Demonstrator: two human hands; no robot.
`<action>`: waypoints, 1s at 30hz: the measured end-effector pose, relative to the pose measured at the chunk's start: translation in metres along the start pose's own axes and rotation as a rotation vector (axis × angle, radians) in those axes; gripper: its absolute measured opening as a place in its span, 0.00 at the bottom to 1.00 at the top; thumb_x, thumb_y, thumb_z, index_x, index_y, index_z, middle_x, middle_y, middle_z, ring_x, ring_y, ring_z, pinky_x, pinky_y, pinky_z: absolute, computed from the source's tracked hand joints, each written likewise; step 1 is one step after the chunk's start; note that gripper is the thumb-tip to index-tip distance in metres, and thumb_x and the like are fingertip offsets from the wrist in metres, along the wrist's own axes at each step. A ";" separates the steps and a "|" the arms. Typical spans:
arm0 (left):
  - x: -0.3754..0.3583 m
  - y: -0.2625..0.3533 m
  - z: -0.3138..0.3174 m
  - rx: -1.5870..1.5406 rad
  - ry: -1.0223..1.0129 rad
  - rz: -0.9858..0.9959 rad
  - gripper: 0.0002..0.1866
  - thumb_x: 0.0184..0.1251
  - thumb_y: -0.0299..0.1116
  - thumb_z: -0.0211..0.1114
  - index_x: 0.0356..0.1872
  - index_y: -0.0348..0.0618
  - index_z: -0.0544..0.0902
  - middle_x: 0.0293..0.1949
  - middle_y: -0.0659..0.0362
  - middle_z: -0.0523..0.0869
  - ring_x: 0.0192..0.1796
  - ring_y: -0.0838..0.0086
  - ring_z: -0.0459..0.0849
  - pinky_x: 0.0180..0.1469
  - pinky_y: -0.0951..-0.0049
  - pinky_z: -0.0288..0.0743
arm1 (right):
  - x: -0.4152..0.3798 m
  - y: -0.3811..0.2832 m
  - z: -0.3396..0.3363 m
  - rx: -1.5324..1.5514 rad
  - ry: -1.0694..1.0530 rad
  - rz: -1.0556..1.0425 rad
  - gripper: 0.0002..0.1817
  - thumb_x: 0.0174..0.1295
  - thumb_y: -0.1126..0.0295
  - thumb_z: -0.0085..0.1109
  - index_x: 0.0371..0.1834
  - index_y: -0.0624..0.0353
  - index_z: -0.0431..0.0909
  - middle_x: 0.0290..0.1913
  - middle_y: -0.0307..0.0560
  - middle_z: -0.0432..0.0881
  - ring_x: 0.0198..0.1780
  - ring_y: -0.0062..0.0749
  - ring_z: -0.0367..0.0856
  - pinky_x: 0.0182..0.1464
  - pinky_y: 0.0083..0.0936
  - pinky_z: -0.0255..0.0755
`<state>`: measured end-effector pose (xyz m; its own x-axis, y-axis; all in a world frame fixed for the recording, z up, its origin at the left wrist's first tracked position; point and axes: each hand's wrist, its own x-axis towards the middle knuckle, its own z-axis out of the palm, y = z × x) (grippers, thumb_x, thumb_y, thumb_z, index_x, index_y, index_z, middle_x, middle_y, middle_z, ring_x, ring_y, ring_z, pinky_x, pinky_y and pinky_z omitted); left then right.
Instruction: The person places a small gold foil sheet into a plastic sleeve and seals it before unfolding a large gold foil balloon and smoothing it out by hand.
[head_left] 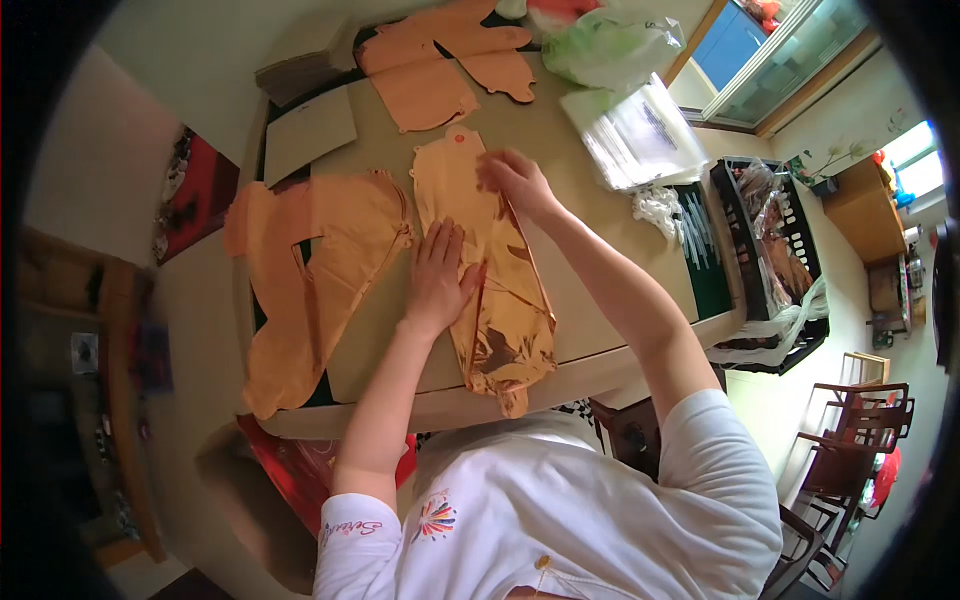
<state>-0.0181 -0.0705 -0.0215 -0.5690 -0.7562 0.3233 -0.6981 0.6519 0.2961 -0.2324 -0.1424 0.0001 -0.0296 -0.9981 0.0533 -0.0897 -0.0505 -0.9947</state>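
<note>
- On the table (610, 300), right in front of the person, lies a flat gold foil balloon (490, 270), uninflated, long and narrow, running from the far middle of the table to the near edge.
- Its surface is shiny copper-gold, creased, with a darker crumpled sheen at the near end, which hangs slightly over the table edge.
- Left hand (437, 277) lies flat on the foil's left side, fingers spread and open, pressing rather than gripping.
- Right hand (515, 180) rests on the upper part of the foil, fingers bent down onto it; whether they pinch the foil cannot be told.
- Beside it to the left lies another orange foil piece (310, 280).
- Farther off sit a clear bag of packets (640, 135) and a black crate (770, 250).
</note>
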 end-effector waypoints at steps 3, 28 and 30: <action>0.000 0.000 0.002 0.016 0.005 -0.008 0.30 0.68 0.44 0.58 0.65 0.32 0.69 0.68 0.44 0.67 0.73 0.52 0.62 0.72 0.48 0.54 | -0.059 0.007 -0.017 0.180 -0.224 0.187 0.17 0.73 0.62 0.50 0.50 0.67 0.77 0.44 0.46 0.84 0.44 0.24 0.82 0.47 0.25 0.77; 0.001 0.005 -0.005 -0.029 0.006 -0.031 0.30 0.69 0.45 0.59 0.64 0.33 0.70 0.68 0.45 0.68 0.72 0.54 0.63 0.72 0.48 0.54 | -0.168 -0.043 -0.012 -1.017 -0.388 -0.298 0.46 0.52 0.48 0.68 0.75 0.38 0.58 0.77 0.56 0.50 0.78 0.54 0.44 0.75 0.56 0.42; 0.001 0.002 -0.004 -0.025 0.023 -0.018 0.30 0.69 0.45 0.59 0.64 0.33 0.70 0.68 0.45 0.68 0.72 0.54 0.63 0.72 0.48 0.54 | -0.171 -0.031 -0.018 -0.990 -0.407 -0.211 0.52 0.49 0.47 0.71 0.77 0.37 0.53 0.79 0.56 0.44 0.79 0.54 0.39 0.76 0.55 0.36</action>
<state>-0.0186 -0.0694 -0.0168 -0.5465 -0.7662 0.3381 -0.6966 0.6400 0.3244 -0.2421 0.0300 0.0233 0.3957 -0.9184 -0.0001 -0.8213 -0.3539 -0.4474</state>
